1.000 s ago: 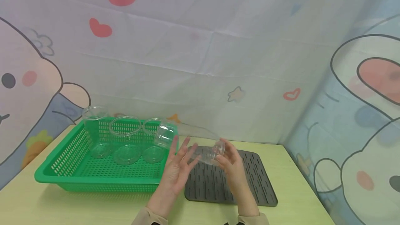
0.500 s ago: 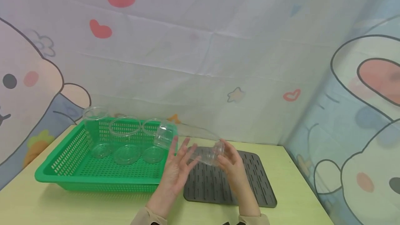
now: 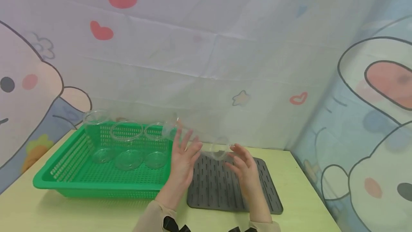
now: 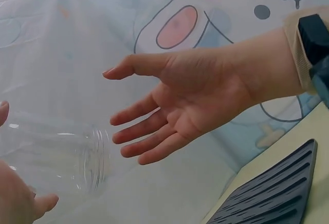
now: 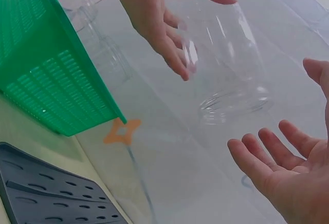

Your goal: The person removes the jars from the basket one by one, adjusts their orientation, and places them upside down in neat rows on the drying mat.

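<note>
A clear jar (image 5: 226, 54) with a threaded mouth lies tilted in mid-air between the two hands. My left hand (image 3: 185, 156) holds it, thumb on one side and fingers on the other, as the right wrist view shows. The mouth of the jar points toward my right hand (image 3: 244, 167). That hand is apart from the jar, fingers spread and palm turned to it, with nothing in it. In the left wrist view the right hand (image 4: 185, 95) faces the jar's threaded rim (image 4: 96, 157), and only part of the left hand (image 4: 18, 193) shows.
A green plastic basket (image 3: 106, 186) stands on the left of the pale yellow table (image 3: 305, 189). Three clear containers (image 3: 127, 146) stand upright inside it. Right of the basket lies a dark grey ribbed mat (image 3: 222, 189), under the hands. A printed curtain (image 3: 206, 53) hangs behind the table.
My right hand has let go of the jar's mouth end and moved slightly right, its fingers spreading. The jar, in my left hand, has shifted and rises slightly.
</note>
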Available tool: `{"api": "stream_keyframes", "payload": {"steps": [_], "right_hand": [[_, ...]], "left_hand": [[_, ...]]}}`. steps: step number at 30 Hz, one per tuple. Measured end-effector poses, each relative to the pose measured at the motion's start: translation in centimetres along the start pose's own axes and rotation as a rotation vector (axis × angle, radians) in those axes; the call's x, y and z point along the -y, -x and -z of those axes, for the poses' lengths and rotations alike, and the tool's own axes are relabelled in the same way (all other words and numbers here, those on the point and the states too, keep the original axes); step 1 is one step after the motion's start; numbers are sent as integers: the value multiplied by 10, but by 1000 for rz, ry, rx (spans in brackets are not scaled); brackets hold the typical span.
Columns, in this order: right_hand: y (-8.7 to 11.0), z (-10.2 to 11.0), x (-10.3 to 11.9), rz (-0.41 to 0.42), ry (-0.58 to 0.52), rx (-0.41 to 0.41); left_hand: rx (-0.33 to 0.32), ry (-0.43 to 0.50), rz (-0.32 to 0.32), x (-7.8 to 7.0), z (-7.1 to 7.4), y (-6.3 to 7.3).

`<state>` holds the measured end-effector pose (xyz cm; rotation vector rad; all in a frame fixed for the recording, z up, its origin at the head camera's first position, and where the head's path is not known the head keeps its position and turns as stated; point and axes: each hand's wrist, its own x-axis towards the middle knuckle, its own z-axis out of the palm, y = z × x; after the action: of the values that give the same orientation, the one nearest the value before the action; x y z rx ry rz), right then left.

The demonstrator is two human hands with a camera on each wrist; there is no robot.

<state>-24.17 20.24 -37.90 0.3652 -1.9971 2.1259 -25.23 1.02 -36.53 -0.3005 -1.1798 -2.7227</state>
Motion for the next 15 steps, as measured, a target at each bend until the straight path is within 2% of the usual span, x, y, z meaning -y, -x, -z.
{"api": "stream_keyframes", "payload": {"steps": [6,12,15], "right_hand": [[-1,9,-2,-3,20,-61],[-1,17,0,9,16,-99],[-2,19,1,5,6,-107]], "left_hand": [[-42,-111,-68,12,-5,-12],[-86,-300,-97,29,-8,-21],[-103,-426,-143,37,-7,-25]]}}
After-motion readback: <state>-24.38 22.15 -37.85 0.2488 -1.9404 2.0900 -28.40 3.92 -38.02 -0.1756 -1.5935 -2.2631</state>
